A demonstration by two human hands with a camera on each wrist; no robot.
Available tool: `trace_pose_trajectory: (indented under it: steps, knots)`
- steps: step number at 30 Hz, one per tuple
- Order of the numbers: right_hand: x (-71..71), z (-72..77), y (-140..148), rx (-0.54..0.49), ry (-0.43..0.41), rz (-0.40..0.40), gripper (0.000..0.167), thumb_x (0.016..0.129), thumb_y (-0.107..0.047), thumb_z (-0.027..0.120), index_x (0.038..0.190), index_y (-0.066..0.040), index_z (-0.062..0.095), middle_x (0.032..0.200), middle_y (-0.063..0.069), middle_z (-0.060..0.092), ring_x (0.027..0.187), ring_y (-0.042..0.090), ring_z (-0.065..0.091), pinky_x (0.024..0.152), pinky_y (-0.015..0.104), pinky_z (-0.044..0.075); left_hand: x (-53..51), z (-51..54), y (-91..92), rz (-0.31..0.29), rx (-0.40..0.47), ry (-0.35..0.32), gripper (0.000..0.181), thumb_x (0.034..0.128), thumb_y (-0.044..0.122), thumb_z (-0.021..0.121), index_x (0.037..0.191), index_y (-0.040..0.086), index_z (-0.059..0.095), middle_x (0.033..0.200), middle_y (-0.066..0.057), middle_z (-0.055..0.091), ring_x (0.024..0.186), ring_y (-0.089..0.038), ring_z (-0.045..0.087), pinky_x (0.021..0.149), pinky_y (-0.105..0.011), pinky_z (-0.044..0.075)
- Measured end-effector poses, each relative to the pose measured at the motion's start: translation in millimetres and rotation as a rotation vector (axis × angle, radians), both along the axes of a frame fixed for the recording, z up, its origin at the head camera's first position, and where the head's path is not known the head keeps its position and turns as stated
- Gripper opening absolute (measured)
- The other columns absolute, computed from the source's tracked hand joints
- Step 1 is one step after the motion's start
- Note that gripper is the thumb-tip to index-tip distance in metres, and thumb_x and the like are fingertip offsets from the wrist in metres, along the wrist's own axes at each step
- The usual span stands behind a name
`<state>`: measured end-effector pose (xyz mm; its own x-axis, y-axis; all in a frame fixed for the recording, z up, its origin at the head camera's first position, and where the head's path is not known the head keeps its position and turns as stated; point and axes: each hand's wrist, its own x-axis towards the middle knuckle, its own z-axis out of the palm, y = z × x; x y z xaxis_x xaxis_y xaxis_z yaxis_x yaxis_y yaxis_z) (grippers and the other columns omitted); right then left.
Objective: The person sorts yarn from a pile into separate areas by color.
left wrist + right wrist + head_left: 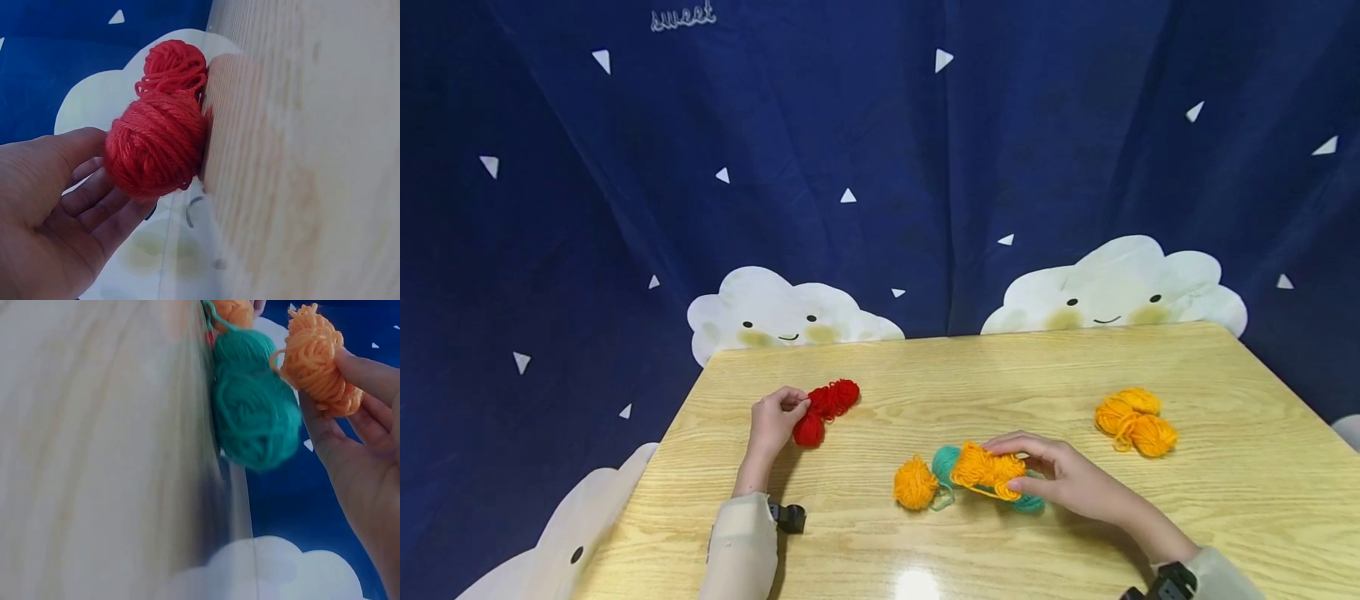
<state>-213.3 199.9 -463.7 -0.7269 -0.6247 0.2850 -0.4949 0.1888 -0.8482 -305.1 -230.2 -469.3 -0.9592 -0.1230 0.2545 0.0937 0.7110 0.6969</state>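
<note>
Red yarn balls lie in a small cluster on the left of the table. My left hand pinches the nearest edge of that cluster; in the left wrist view the thumb meets a red yarn ball and the other fingers pass partly behind it. Between thumb and fingers, my right hand holds an orange yarn bundle. Seen from the right wrist, this orange bundle is raised beside green yarn balls on the table. The orange bundle partly hides the green yarn in the head view.
A single orange yarn ball sits just left of the green yarn. Farther right lies a group of orange yarn balls. The wooden table ends at a dark blue curtain with cloud and triangle prints.
</note>
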Motion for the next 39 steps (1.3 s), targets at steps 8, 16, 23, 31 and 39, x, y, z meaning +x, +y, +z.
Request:
trace_pose_trajectory:
  steps: [8,16,23,31,39]
  knots:
    - [0.4,2.2,20,0.021,0.034,-0.105,0.039,0.096,-0.008,0.061,0.133,-0.016,0.058,0.139,0.005,0.059,0.127,-0.010,0.047,0.099,0.009,0.043,0.3,-0.3,-0.7,0.002,0.005,-0.007,0.008,0.0887,0.011,0.071,0.092,0.004,0.071,0.091,-0.013,0.074,0.087,-0.024,0.068,0.080,-0.037,0.057]
    - [1.8,-0.8,43,0.042,0.035,-0.228,0.038,0.095,-0.009,0.062,0.132,-0.017,0.059,0.138,0.002,0.059,0.125,-0.013,0.047,0.097,0.005,0.042,1.4,-2.5,-1.1,0.012,-0.007,0.010,0.006,0.0866,0.009,0.073,0.090,0.004,0.072,0.088,-0.012,0.074,0.084,-0.024,0.069,0.078,-0.034,0.057]
    - [4.5,-1.3,62,0.077,0.044,-0.299,0.039,0.095,-0.010,0.063,0.133,-0.016,0.059,0.137,-0.015,0.057,0.121,-0.015,0.048,0.096,0.002,0.039,2.0,-0.8,-0.2,0.009,-0.006,-0.007,0.007,0.0878,0.010,0.072,0.091,0.004,0.072,0.089,-0.013,0.074,0.085,-0.025,0.068,0.079,-0.034,0.056]
    - [8.8,-3.9,89,0.055,0.097,-0.345,0.041,0.093,-0.001,0.062,0.134,-0.005,0.056,0.135,-0.024,0.054,0.121,-0.017,0.046,0.094,0.000,0.039,1.9,1.1,0.5,0.000,-0.008,-0.002,0.008,0.0877,0.010,0.072,0.092,0.003,0.072,0.091,-0.014,0.074,0.087,-0.026,0.069,0.081,-0.037,0.056]
    - [17.8,-5.4,107,0.102,0.117,-0.439,0.041,0.092,-0.003,0.063,0.133,-0.005,0.057,0.135,-0.028,0.051,0.119,-0.020,0.044,0.091,-0.002,0.039,0.5,0.9,2.0,-0.003,0.000,-0.013,0.009,0.0883,0.010,0.071,0.093,0.003,0.072,0.092,-0.014,0.074,0.088,-0.026,0.069,0.080,-0.035,0.055]
